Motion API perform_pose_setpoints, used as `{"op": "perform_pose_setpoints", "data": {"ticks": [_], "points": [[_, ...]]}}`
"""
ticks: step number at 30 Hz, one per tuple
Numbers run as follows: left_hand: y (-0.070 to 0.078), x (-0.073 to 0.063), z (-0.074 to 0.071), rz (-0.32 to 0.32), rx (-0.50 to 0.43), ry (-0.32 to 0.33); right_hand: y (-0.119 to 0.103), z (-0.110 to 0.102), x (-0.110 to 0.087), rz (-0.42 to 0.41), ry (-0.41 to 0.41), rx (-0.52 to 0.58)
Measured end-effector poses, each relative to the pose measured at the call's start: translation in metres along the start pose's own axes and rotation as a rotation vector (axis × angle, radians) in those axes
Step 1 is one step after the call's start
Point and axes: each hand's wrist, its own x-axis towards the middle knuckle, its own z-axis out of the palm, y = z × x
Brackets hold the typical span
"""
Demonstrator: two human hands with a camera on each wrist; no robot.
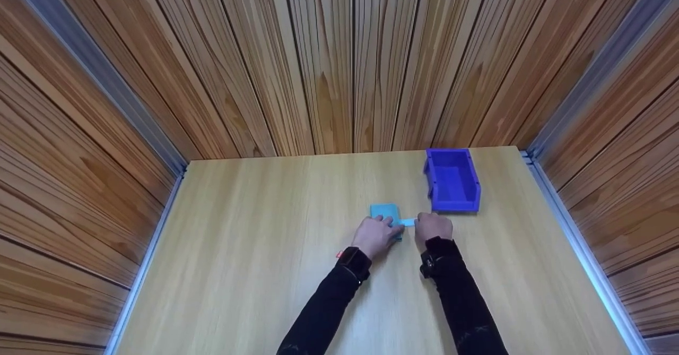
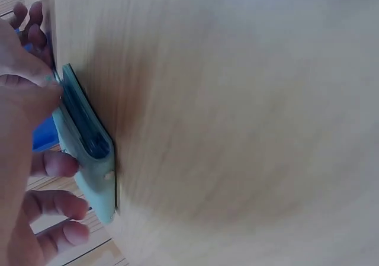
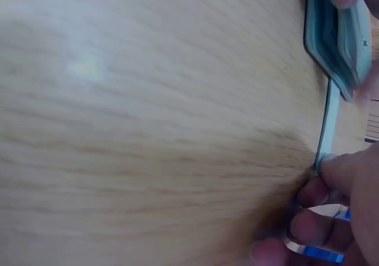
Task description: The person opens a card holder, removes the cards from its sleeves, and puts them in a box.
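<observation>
Your left hand (image 1: pixel 374 234), dark-sleeved and banded at the wrist, rests over the pale blue case (image 1: pixel 383 210), its fingers spread a little and its fingertips touching the surface; the case lies on the tabletop (image 1: pixel 254 259), a darker slot showing along its edge in the wrist views; from the case's right side a narrow strap (image 1: pixel 407 222) runs across to your right hand (image 1: pixel 434 227), which pinches its end between thumb and curled fingers; just beyond that hand sits the blue bin (image 1: pixel 456 206), apart from the case.
</observation>
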Motion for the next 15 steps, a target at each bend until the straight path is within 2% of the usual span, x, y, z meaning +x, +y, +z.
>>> {"op": "perform_pose_setpoints", "data": {"ticks": [4, 9, 15], "points": [[-0.001, 0.0, 0.0, 0.01, -0.037, 0.002, 0.0, 0.001, 0.0, -0.002, -0.025, 0.021], [-0.006, 0.0, -0.001, 0.025, -0.09, 0.055, 0.004, 0.0, 0.002, -0.001, 0.006, 0.03], [-0.015, -0.003, -0.004, 0.044, -0.159, 0.056, 0.005, -0.001, 0.002, -0.008, -0.034, 0.035]]}}
